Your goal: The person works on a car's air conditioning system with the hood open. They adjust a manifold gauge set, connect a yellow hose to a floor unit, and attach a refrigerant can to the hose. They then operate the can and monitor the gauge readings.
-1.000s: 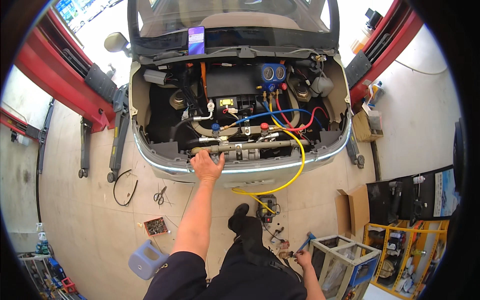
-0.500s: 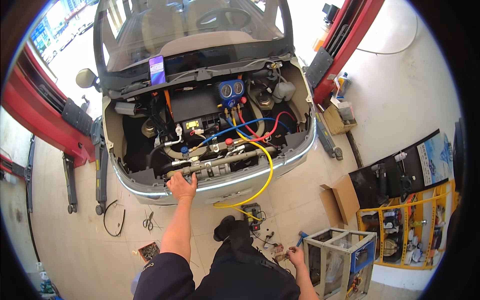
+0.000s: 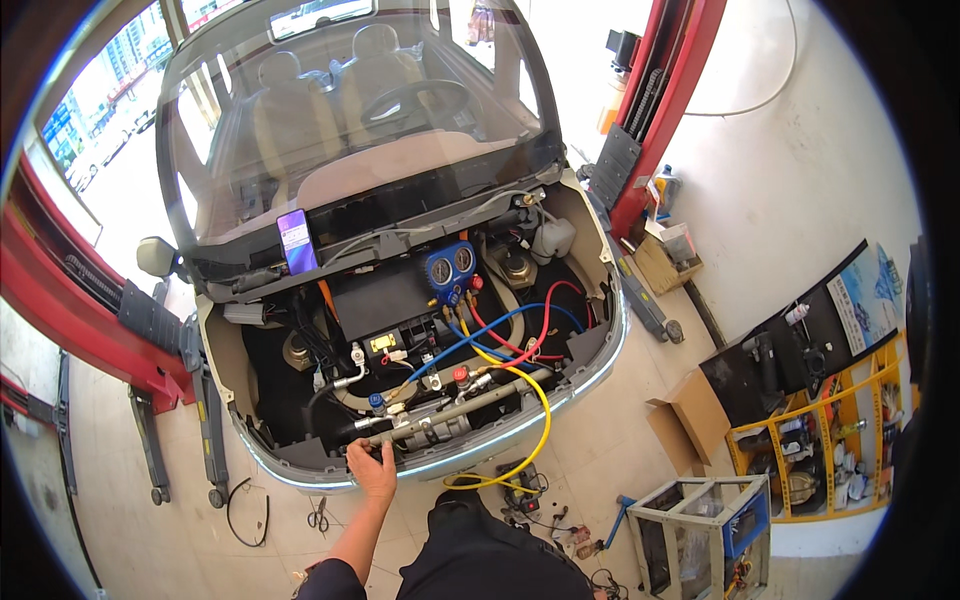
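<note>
My left hand point(image 3: 372, 468) rests at the left end of a grey metal crossbar point(image 3: 462, 408), along the car's front edge. Its thumb stands apart from the fingers, and the fingertips are partly hidden. Behind the bar, a blue-capped coupler point(image 3: 377, 401) and a red-capped coupler point(image 3: 461, 375) sit on the pipes. A blue manifold gauge set point(image 3: 450, 268) with two dials stands in the engine bay. Running from it are a blue hose point(image 3: 452, 351), a red hose point(image 3: 546, 322) and a yellow hose point(image 3: 546, 412). My right hand is outside the picture.
A phone point(image 3: 296, 242) leans at the windshield base. Red lift posts point(image 3: 668, 110) flank the car. On the floor are a small dark device point(image 3: 520, 488), scissors point(image 3: 318, 515) and an open cardboard box point(image 3: 690, 422). A metal frame cart point(image 3: 700, 535) stands at the lower right.
The view has tilted up, showing more of the car's cabin. My right hand, earlier near the cart beside small parts, has left the picture. My left hand stays at the crossbar's end.
</note>
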A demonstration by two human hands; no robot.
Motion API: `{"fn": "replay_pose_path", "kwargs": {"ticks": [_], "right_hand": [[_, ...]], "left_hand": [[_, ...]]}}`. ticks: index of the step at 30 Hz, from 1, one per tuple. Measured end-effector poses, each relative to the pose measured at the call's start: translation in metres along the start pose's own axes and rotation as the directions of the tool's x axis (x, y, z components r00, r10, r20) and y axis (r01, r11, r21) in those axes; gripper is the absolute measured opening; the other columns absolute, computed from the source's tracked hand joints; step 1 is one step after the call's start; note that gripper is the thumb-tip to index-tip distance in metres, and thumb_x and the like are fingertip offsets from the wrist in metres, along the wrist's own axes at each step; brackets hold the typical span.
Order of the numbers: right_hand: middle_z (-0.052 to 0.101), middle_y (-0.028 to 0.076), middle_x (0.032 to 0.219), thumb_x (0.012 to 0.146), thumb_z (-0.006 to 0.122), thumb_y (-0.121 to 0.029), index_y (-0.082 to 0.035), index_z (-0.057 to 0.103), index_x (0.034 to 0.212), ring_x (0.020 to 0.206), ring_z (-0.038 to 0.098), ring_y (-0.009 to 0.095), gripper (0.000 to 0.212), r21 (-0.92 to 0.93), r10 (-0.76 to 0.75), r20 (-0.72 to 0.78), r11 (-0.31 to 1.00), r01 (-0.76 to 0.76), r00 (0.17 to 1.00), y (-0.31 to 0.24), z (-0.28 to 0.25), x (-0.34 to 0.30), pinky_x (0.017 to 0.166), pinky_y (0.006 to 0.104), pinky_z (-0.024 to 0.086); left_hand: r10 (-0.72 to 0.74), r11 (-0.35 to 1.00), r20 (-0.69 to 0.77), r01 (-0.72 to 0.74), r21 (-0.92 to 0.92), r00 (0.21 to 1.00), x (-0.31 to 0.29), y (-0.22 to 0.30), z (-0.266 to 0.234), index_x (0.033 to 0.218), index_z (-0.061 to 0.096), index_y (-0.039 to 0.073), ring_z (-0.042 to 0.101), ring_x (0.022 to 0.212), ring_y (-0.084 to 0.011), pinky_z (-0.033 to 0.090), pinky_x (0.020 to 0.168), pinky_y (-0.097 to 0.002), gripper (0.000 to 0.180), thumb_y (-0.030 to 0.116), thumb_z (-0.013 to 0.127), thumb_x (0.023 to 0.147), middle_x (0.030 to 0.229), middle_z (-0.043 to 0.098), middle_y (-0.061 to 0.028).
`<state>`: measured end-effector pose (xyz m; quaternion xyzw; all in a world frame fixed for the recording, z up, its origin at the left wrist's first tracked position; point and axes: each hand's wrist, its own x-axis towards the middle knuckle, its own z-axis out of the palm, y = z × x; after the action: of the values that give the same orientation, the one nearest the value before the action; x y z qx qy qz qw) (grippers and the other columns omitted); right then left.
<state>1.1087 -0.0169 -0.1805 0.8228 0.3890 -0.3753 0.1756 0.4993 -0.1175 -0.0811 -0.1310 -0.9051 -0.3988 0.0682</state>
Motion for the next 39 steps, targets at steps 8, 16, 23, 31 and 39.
{"fn": "replay_pose_path", "kwargs": {"ticks": [8, 16, 23, 31, 39], "right_hand": [[0.067, 0.015, 0.085, 0.089, 0.063, -0.009, 0.006, 0.062, 0.109, 0.071, 0.067, 0.019, 0.025, 0.423, -0.285, -0.005, 0.868, 0.260, 0.959, -0.134, -0.011, -0.073, 0.062, 0.0321, 0.052], [0.069, 0.016, 0.080, 0.081, 0.067, -0.012, 0.007, 0.067, 0.097, 0.068, 0.068, 0.026, 0.025, 0.246, -0.314, -0.182, 0.903, 0.352, 0.932, -0.069, 0.050, -0.021, 0.062, 0.0390, 0.052], [0.069, 0.017, 0.077, 0.080, 0.066, -0.015, 0.007, 0.065, 0.087, 0.066, 0.066, 0.026, 0.023, 0.093, -0.033, -0.145, 0.995, 0.047, 0.989, -0.024, 0.079, -0.071, 0.061, 0.0403, 0.050], [0.064, 0.010, 0.068, 0.079, 0.066, -0.012, 0.004, 0.066, 0.081, 0.062, 0.062, 0.021, 0.017, 0.368, -0.232, -0.194, 0.884, 0.290, 0.953, -0.064, 0.078, -0.128, 0.056, 0.0384, 0.047], [0.072, 0.016, 0.092, 0.084, 0.069, -0.012, 0.006, 0.063, 0.115, 0.069, 0.068, 0.020, 0.036, 0.632, -0.174, -0.127, 0.745, 0.214, 0.977, -0.096, 0.088, -0.135, 0.064, 0.0316, 0.055]], "left_hand": [[0.093, 0.930, 0.127, -0.041, -0.366, 0.988, 0.105, 0.075, 0.075, 0.109, 0.049, 0.002, 0.049, 0.079, -0.0227, 0.044, 0.073, -0.0370, 0.032, 0.012, 0.069, 0.085, 0.088, 0.047, -0.0097], [-0.048, 0.911, 0.344, 0.183, -0.370, 0.938, 0.134, 0.089, 0.140, 0.090, 0.045, 0.004, 0.051, 0.059, -0.0261, 0.044, 0.061, -0.0392, 0.025, 0.016, 0.067, 0.088, 0.064, 0.051, -0.0079], [0.072, 0.957, 0.433, 0.059, -0.283, 0.898, 0.137, 0.058, 0.127, 0.068, 0.041, 0.001, 0.033, 0.053, -0.0197, 0.038, 0.052, -0.0384, 0.035, 0.014, 0.069, 0.085, 0.056, 0.039, -0.0111], [0.079, 0.935, 0.343, 0.049, -0.351, 0.936, 0.188, 0.042, 0.135, 0.065, 0.029, 0.005, 0.026, 0.058, -0.0127, 0.030, 0.052, -0.0346, 0.045, 0.010, 0.068, 0.086, 0.058, 0.027, -0.0014], [0.313, 0.914, 0.611, -0.057, -0.401, 0.727, 0.130, 0.091, 0.148, 0.066, 0.029, 0.006, 0.026, 0.059, -0.0094, 0.027, 0.050, -0.0322, 0.047, 0.013, 0.067, 0.092, 0.060, 0.026, 0.0006]]}}
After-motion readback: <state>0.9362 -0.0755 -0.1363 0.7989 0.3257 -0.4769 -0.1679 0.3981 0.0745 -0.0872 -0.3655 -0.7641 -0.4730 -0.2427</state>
